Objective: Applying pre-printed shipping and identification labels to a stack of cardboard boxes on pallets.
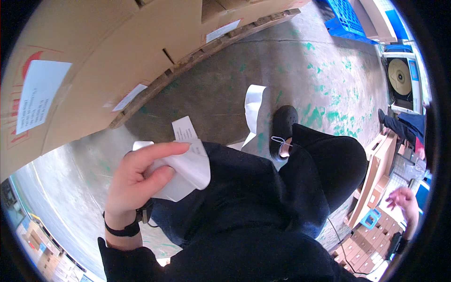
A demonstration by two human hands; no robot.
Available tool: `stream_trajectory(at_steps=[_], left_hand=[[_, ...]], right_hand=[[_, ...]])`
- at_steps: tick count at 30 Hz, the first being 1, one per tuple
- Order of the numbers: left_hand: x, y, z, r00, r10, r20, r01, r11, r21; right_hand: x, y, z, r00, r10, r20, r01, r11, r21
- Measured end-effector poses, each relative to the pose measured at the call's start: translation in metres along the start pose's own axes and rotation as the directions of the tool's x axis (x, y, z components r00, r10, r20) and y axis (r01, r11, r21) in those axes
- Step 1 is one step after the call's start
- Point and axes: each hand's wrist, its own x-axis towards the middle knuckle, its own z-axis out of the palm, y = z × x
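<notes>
Paper is filling the left hand (136,176): a crumpled bunch of white label backing (185,171), thin and glossy-looking, is being pinched between the thumb and the curled fingers at the left of the view, just in front of the person's dark trousers (244,188). One narrow strip is sticking up out of the bunch toward the far side. It looks very light and limp, likely slick on its coated face, and easy to tear or let slip, so a full-fisted hold around the middle of the wad seems safer than a pinch at a loose end. A black band (123,230) is sitting on that wrist.

The right hand (405,199) is hanging out at the far right edge with its fingers spread loosely, holding nothing, above stacked small brown cartons (364,256) and a blue plastic piece (369,218).

Another white strip (253,113) is lying curled on the grey concrete floor (300,70), beside the person's black shoe (283,124); the floor is worn smooth and blotched with chipped green paint. Large corrugated cardboard boxes (108,61) with white stickers are standing on a wooden pallet (188,63) at the far left. A blue plastic pallet (345,19) is lying at the far right, and another person's dark legs (399,124) are showing near the right edge.
</notes>
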Motion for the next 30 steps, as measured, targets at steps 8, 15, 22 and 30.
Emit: stream_trajectory(at_steps=[8,15,22,30], left_hand=[[-0.066,-0.011,-0.042,0.886,0.376,-0.271,-0.448,0.545,-0.709],[-0.101,-0.065,-0.035,0.921,0.348,-0.178,-0.339,0.484,-0.807],[-0.058,-0.039,-0.026,0.990,0.101,-0.097,-0.122,0.964,-0.238],[-0.028,-0.023,0.018,0.944,0.198,-0.263,-0.183,0.980,0.080]], right_hand=[[0.057,-0.232,0.387,0.246,-0.553,0.796,-0.372,0.705,0.604],[0.081,-0.255,0.405,0.495,-0.782,0.379,-0.292,0.261,0.920],[0.079,-0.270,0.371,0.693,-0.719,-0.051,0.223,0.146,0.964],[0.080,-0.254,0.342,0.136,-0.970,-0.204,0.990,0.141,-0.010]])
